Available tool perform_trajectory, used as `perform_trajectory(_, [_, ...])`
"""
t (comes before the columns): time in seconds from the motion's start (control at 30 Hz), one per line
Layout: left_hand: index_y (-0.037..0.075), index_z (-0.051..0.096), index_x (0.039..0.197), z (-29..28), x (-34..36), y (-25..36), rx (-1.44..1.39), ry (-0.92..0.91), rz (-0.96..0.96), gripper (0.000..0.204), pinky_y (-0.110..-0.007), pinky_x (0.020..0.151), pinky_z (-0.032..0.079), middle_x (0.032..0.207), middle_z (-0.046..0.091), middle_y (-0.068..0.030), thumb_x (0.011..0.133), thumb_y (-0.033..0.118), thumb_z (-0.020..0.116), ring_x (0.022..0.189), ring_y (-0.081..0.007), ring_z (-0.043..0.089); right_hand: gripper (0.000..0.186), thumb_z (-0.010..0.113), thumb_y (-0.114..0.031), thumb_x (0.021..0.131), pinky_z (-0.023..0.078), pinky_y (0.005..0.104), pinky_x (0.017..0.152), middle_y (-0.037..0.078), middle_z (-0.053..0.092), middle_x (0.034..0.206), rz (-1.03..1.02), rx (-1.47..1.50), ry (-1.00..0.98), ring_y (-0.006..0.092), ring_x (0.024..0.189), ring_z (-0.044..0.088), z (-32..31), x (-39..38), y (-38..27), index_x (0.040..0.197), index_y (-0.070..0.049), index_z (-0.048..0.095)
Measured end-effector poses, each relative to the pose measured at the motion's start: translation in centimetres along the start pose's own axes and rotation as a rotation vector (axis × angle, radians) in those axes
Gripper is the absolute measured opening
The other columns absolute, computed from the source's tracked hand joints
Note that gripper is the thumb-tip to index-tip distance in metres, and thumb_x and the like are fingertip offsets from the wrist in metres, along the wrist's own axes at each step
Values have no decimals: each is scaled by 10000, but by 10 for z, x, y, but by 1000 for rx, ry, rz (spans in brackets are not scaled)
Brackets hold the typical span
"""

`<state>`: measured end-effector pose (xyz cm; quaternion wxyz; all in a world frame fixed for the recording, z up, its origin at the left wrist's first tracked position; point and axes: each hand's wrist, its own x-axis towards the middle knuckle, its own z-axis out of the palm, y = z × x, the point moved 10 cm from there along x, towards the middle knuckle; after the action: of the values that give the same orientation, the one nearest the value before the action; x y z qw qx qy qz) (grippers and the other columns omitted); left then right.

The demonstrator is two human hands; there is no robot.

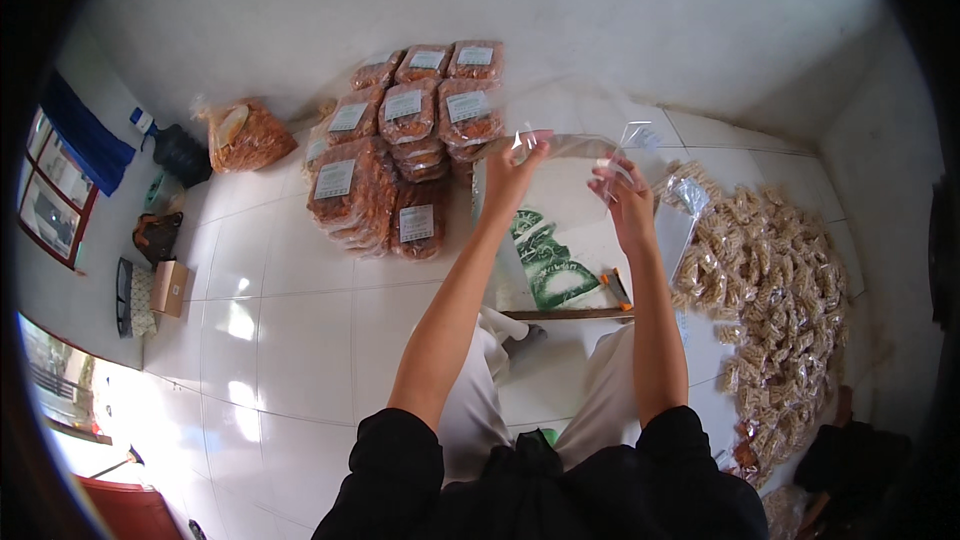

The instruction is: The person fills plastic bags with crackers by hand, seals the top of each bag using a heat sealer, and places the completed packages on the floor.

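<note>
A large clear plastic bag (582, 112) is stretched between my hands above a low white table (580, 230) printed in green. My left hand (522, 162) pinches the bag's left side, its fingers closed. On the other side, my right hand (625, 190) grips the plastic with curled fingers. I see no contents in the bag. Below my right hand, an orange-handled cutter (615, 288) lies near the table's front edge. Flat clear plastic bags (676, 228) rest beside the right forearm.
Stacked packs of reddish-brown snack (350, 190) with pale labels stand left of the table. A heap of small clear packets of beige snack (770, 280) covers the floor at right. Farther left are a filled bag (250, 135), a water jug (182, 155) and a cardboard box (170, 289).
</note>
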<state>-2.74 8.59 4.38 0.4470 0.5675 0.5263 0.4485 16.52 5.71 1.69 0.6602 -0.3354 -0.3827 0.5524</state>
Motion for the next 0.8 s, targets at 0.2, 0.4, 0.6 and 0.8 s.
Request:
perform_trajectory(0.2, [101,315,1342,7,13,0,-730,23,-2,601,-335,983,331,1275,492,-93,836,229,614,1115,-207,505,198,436,56,762,473,276,575,81,612,746,-57,-683,-267,137,637,585,-36,-18,-16,898,22,576])
perform_trajectory(0.4, [90,414,1274,30,34,-3,-926,-73,4,512,-279,903,415,1149,568,-92,819,128,645,1014,-183,560,244,414,23,789,479,293,556,82,610,622,68,-1001,-162,164,568,603,-95,-37,-17,923,-3,617])
perform_trajectory(0.6, [85,639,887,58,9,65,-148,-202,600,74,-273,820,463,911,650,-27,819,103,618,872,-128,603,961,758,-133,673,262,447,1070,154,152,1455,-133,-1394,22,331,1315,231,-97,-48,-78,1422,-148,156])
perform_trajectory(0.8, [40,656,848,132,-42,57,244,-666,632,142,-286,804,462,856,639,-49,728,-17,604,850,-165,611,748,643,-14,731,195,425,1085,62,273,1440,-549,-1450,-69,285,1331,233,-25,-63,-112,1383,-181,316])
